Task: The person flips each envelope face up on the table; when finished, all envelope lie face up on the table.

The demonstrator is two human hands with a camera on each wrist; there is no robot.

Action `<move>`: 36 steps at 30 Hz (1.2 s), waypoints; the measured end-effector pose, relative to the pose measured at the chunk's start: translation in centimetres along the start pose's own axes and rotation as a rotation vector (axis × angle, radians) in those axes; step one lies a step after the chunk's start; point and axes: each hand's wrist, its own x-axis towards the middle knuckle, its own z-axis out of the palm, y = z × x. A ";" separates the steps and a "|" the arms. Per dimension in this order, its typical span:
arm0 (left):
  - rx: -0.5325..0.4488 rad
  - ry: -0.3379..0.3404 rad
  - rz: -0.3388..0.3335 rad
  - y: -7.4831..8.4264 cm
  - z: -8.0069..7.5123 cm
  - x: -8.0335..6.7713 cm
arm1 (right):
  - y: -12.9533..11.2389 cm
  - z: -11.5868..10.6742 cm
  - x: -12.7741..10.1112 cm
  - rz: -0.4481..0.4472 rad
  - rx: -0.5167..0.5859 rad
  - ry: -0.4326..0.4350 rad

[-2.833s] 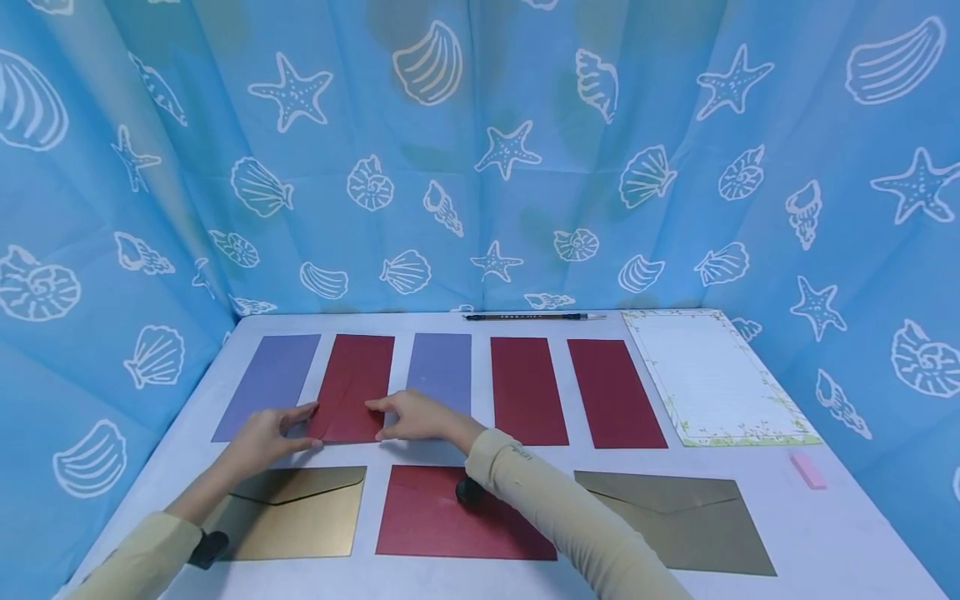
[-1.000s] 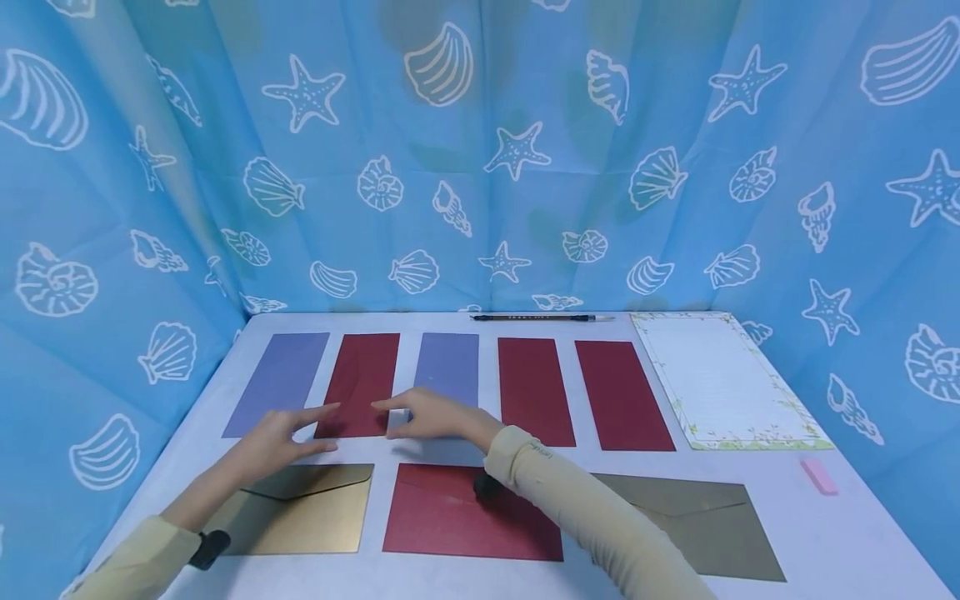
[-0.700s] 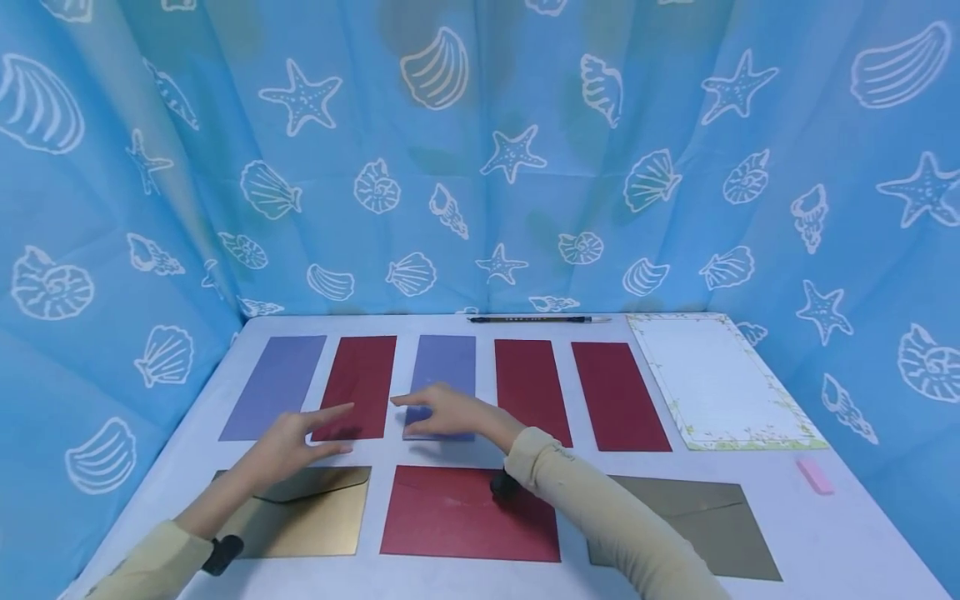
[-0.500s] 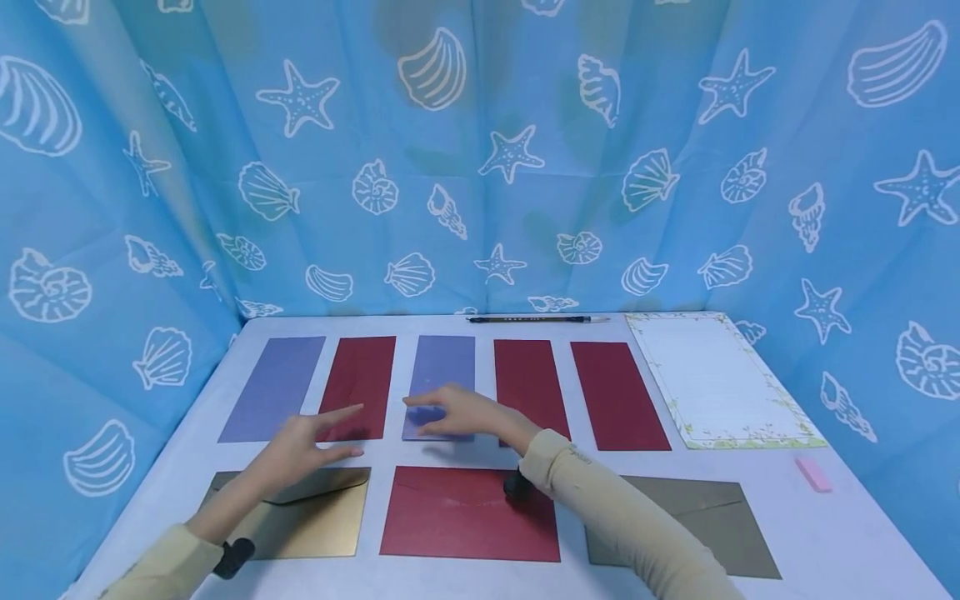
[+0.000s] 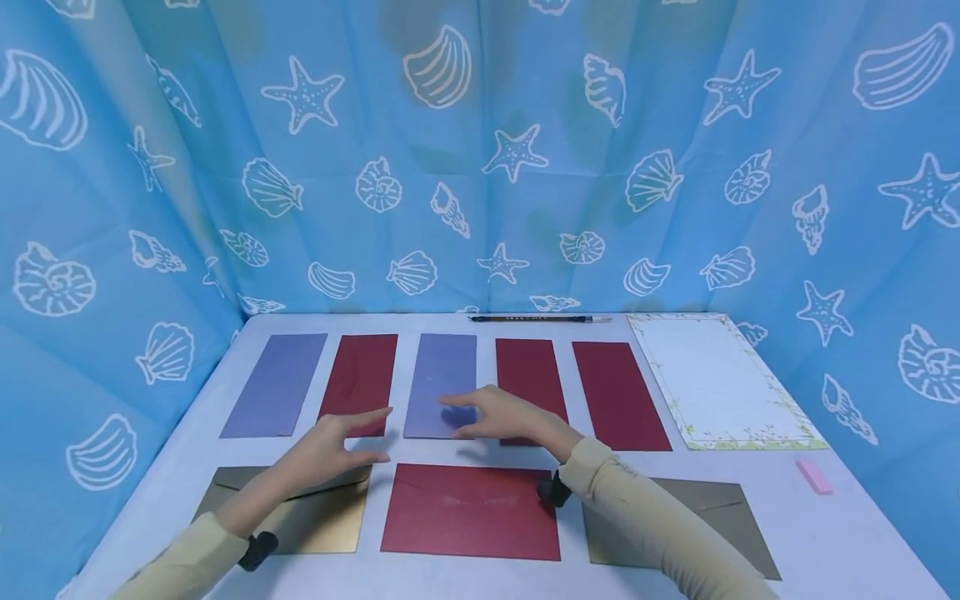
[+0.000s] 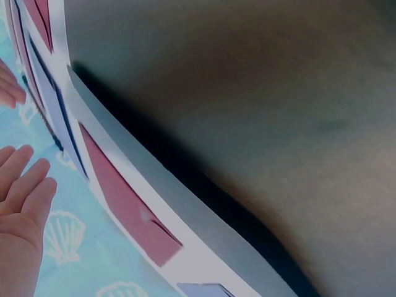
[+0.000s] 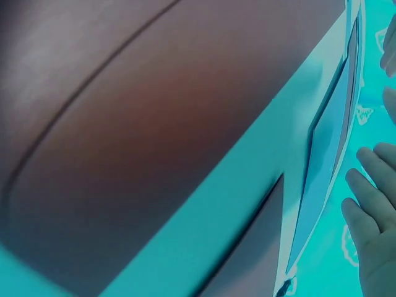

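Hovering over the near edge of the back row, both hands hold nothing — fingers loosely spread, thumbs apart from the index fingers. The left hand (image 5: 330, 442) floats over the near end of the second-from-left red envelope (image 5: 360, 379), fingertips pointing right toward the gap before the blue envelope (image 5: 441, 385). The right hand (image 5: 506, 414) sits just past that blue envelope's near right corner, index finger reaching left over its bottom end, palm partly over the next red envelope (image 5: 531, 385).

Key relation: the blue envelope lies between the two hands and slightly ahead of them, long axis running away from the person toward the curtain. Right hand is nearer — its fingertip is above the blue paper or touching it, cannot tell which; left hand stops just short of its left edge.

Front row lies under the forearms: gold envelope (image 5: 315, 521) below the left wrist, wide red envelope (image 5: 468, 512) between the arms, olive envelope (image 5: 720, 508) mostly behind the right sleeve. Wrist views show only blurred close paper and open fingers at the frame edges.
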 end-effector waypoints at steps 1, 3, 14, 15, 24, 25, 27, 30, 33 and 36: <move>0.002 -0.008 0.013 0.0 0.1 0.1 | 0.1 -0.1 -0.3 0.010 0.004 0.004; 0.019 -0.017 0.039 0.2 0.4 0.4 | 0.3 -0.2 -0.7 0.029 0.004 0.016; 0.093 -0.136 0.041 1.3 1.6 2.7 | 1.3 -0.5 -2.5 0.111 -0.002 -0.025; 0.104 -0.141 0.050 1.4 1.7 2.9 | 1.4 -0.5 -2.6 0.110 0.005 -0.025; 0.229 -0.168 0.097 1.6 2.4 5.7 | 1.7 -0.5 -2.6 0.119 -0.010 -0.026; 0.237 -0.168 0.093 1.5 2.5 5.9 | 1.7 -0.5 -2.6 0.117 -0.012 -0.026; 0.251 -0.166 0.078 1.4 2.6 6.3 | 1.7 -0.5 -2.5 0.112 -0.014 -0.030; 0.261 -0.163 0.049 1.3 2.8 6.6 | 1.8 -0.4 -2.2 0.108 -0.008 -0.044; 0.264 -0.154 0.016 1.3 3.0 6.7 | 1.8 -0.3 -2.1 0.113 -0.003 -0.056; 0.269 -0.148 -0.015 1.1 3.1 6.8 | 1.7 -0.2 -2.1 0.124 -0.012 -0.061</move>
